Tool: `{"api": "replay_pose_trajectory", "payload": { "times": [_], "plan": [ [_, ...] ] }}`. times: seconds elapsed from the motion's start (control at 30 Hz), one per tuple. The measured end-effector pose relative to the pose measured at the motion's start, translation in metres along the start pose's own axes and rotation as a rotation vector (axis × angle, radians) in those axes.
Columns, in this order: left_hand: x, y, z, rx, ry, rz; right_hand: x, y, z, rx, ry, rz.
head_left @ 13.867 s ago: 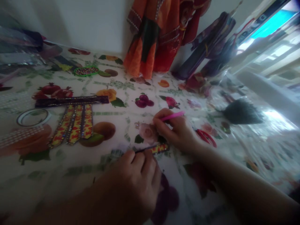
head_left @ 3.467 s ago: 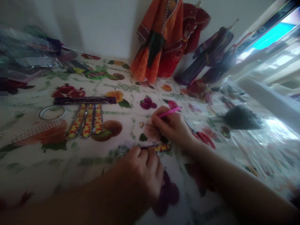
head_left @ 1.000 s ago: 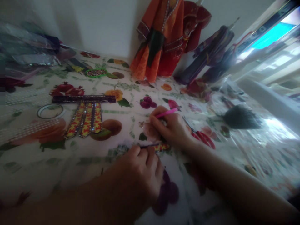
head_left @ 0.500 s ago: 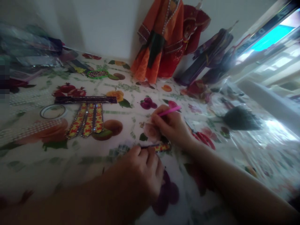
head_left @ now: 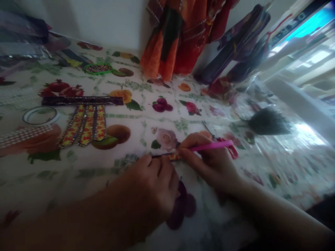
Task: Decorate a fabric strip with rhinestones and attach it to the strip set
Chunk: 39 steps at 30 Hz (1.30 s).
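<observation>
A small yellow-and-red patterned strip [head_left: 174, 157] with a dark edge lies on the flowered tablecloth [head_left: 125, 188]. Over its left part my left hand [head_left: 157, 184] rests with the fingers curled and pressed on it. My right hand [head_left: 209, 157] pinches a pink pen-like stick [head_left: 211, 146], and its fingertips are at the right end of the strip. Whatever the stick's tip touches is hidden by the fingers. Three more patterned strips [head_left: 85, 127] hang down from a dark band [head_left: 82, 101] on the left.
A roll of tape [head_left: 40, 115], bead sheets [head_left: 24, 136] and a green dish of beads [head_left: 98, 68] are on the left. Red-handled scissors [head_left: 231, 149] lie beyond my right hand. Orange and red garments [head_left: 167, 42] hang at the back; a dark bundle [head_left: 269, 120] and clear plastic are right.
My right hand has come down from above the rose print to the strip's right end, still pinching the pink stick. My left hand stays on the strip. The view has shifted slightly.
</observation>
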<state>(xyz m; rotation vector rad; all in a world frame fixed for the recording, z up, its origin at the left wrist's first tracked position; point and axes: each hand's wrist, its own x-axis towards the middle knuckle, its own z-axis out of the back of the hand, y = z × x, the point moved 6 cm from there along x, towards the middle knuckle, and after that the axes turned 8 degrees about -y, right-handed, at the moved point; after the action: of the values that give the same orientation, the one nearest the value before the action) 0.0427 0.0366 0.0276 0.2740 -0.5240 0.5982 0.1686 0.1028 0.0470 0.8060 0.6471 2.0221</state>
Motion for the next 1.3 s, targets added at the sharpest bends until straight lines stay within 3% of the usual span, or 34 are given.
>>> {"api": "replay_pose_trajectory", "payload": {
  "times": [0.33, 0.77, 1.07, 1.3],
  "plan": [
    [0.003, -0.001, 0.004, -0.014, -0.050, 0.004, -0.005, -0.014, -0.004, 0.027, -0.007, -0.029],
    [0.004, 0.001, 0.003, -0.001, -0.019, -0.007, -0.005, -0.011, -0.007, 0.004, 0.000, -0.012],
    [0.002, 0.000, 0.004, -0.024, -0.042, -0.001, -0.006, -0.006, -0.012, -0.024, 0.075, 0.031],
    [0.004, 0.000, 0.004, 0.012, -0.052, -0.025, -0.004, -0.005, 0.006, -0.010, -0.115, 0.010]
  ]
}}
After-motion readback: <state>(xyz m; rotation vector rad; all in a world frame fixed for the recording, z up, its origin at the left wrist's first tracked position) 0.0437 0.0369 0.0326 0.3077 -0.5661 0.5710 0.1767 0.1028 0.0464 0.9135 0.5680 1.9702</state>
